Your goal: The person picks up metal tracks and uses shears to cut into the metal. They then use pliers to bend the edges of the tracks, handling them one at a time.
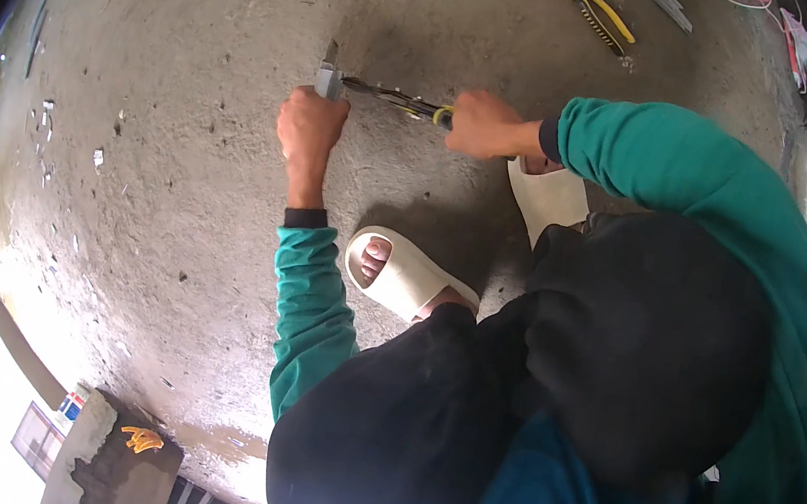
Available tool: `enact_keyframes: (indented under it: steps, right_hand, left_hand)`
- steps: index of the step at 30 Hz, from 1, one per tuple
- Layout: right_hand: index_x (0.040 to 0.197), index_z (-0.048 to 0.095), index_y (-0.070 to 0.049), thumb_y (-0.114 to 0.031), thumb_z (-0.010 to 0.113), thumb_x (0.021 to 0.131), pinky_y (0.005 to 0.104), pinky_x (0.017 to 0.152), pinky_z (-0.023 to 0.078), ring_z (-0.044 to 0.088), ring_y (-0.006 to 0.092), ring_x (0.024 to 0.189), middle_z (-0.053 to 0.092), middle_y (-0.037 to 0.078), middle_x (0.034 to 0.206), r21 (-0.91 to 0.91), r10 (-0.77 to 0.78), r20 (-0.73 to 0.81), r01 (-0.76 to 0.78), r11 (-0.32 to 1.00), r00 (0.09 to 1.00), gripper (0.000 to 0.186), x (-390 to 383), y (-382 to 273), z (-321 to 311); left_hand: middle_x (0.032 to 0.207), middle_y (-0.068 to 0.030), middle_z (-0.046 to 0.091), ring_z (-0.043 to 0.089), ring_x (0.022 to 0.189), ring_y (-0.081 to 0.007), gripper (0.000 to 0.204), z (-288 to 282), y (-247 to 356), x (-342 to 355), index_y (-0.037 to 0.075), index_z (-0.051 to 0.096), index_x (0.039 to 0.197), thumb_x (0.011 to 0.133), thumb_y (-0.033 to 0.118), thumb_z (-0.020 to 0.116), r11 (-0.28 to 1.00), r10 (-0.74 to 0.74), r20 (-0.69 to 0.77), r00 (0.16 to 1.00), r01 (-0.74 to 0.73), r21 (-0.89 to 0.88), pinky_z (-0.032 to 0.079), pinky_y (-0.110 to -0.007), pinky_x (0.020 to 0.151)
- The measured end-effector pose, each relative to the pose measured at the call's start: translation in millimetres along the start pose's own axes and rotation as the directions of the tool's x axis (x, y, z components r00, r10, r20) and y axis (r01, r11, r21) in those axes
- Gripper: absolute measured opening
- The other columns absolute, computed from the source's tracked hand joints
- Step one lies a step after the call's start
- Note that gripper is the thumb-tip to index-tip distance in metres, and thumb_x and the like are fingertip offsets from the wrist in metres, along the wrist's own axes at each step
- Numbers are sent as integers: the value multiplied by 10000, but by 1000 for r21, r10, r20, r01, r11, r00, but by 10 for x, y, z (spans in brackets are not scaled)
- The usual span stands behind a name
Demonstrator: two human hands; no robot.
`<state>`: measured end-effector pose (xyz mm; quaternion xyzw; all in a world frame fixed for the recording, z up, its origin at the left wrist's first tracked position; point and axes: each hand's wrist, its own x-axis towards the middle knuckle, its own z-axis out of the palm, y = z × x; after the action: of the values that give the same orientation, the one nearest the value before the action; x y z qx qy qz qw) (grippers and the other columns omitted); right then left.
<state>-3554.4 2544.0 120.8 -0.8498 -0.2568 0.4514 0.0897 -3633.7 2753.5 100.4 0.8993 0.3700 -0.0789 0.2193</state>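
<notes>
My left hand (311,130) is closed in a fist around a short light-grey piece (328,80), which looks like metal or plastic channel. Its upper end sticks out past the fist, and a thin darker strip rises beyond it. Further right, my right hand (485,124) grips a pair of pliers (397,99) with dark jaws and yellow-and-black handles. The pliers lie nearly level, their jaw tips against the right side of the grey piece. Whether the jaws bite on it is too small to tell. Most of the handles are hidden in my right hand.
Cream slides (400,277) are on my feet, just below my hands. Other yellow-and-black pliers (603,20) lie on the concrete floor (204,157) near grey strips (662,2) and pinkish-red wires (796,53). White scraps dot the floor at left. An orange item (142,440) rests on a ledge.
</notes>
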Motion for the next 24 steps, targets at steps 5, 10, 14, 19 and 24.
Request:
enact_keyframes:
  steps: [5,10,14,19,24]
  right_hand:
    - [837,655,84,-198,584,708,449,656,501,655,364,755,647,238,789,-11,19,80,-18,1000,997,319,5,-61,-155]
    - [887,646,86,-226,550,734,437,702,504,655,357,814,653,235,875,-42,18,109,-14,999,994,361,15,-139,-140]
    - [927,639,84,-250,523,753,431,736,498,651,352,880,652,230,959,-39,76,144,-71,997,987,394,-114,-302,-274]
    - [927,643,80,-244,531,745,435,733,499,652,358,874,655,230,940,-9,58,142,-58,998,988,388,-176,-376,-354]
    - [923,648,77,-249,537,739,437,736,499,654,360,857,657,235,917,0,53,138,-53,999,989,391,-137,-323,-290]
  left_hand:
    - [837,-272,657,659,830,-403,356,-20,-103,25,-51,673,822,623,243,687,999,-8,-12,1000,7,-44,532,-436,757]
    - [846,-264,660,655,823,-414,332,-71,-23,26,-44,671,814,622,227,673,999,42,-20,999,-42,-18,528,-447,752]
    - [849,-264,659,653,820,-419,325,-61,-19,18,-41,670,815,625,222,670,999,35,-6,999,-34,5,527,-452,753]
    - [845,-261,661,652,823,-424,313,-63,-11,6,-37,671,818,632,215,670,1000,14,-56,998,-15,-10,527,-455,755]
    - [848,-262,662,651,829,-428,326,-40,-42,51,-39,673,830,637,224,677,1000,31,-43,999,-31,-6,526,-455,758]
